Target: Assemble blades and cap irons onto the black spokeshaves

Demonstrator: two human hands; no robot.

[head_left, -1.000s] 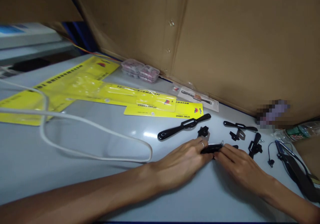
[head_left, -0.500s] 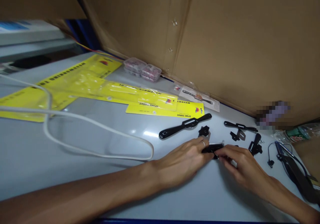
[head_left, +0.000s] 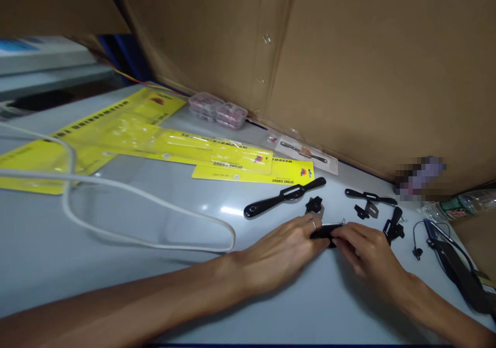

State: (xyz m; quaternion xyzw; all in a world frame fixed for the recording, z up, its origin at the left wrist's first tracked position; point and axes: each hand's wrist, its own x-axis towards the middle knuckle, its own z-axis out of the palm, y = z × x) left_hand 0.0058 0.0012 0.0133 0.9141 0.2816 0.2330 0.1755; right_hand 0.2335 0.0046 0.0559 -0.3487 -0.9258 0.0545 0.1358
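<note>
My left hand (head_left: pixel 289 252), with a ring on one finger, grips a black metal tool part (head_left: pixel 327 231) above the grey table. The fingertips of my right hand (head_left: pixel 366 250) are pinched at that part's right end, beside a small upright screw; what they pinch is hidden. Just beyond my left hand lies a black knob on a metal plate (head_left: pixel 314 206). A long black spokeshave body (head_left: pixel 287 196) rests behind and to the left. Another black spokeshave body (head_left: pixel 371 197) lies behind my right hand, near a black bracket piece (head_left: pixel 362 211).
Yellow blister cards (head_left: pixel 186 146) and a white cable (head_left: pixel 155 182) spread over the left. Two small plastic boxes (head_left: pixel 219 110) stand by the cardboard wall (head_left: pixel 368 69). At right are black parts (head_left: pixel 394 226), earphones (head_left: pixel 417 253), a plastic bottle (head_left: pixel 459 207) and a dark long object (head_left: pixel 459 273).
The view has shifted slightly. My right fingertips have moved a little over the right end of the black part; my left hand keeps its grip.
</note>
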